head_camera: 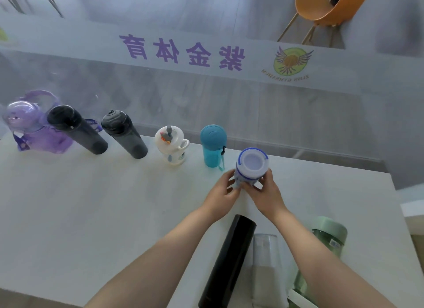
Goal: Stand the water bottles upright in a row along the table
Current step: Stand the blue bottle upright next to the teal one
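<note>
A white bottle with blue rings (pixel 252 164) is held upright at the right end of the row on the desk (pixel 91 216), just beside the teal bottle (pixel 212 147); it is grasped low on its body by both the left hand (pixel 223 190) and the right hand (pixel 267 193), the grip of each closed around its sides. It is judged to be light, rigid plastic, probably empty, and somewhat smooth, so a hold around the lower body is thought safer than one at the lid. Whether its base is touching the desk cannot be told, since the base is hidden behind the fingers. Nearer the person, a black bottle (pixel 227 261), a clear one (pixel 266 257) and a green one (pixel 330 236) are seen lying down, partly covered by the right forearm and cut off at the lower edge. The purple bottle (pixel 34 128) at far left is blurred against the glass.
</note>
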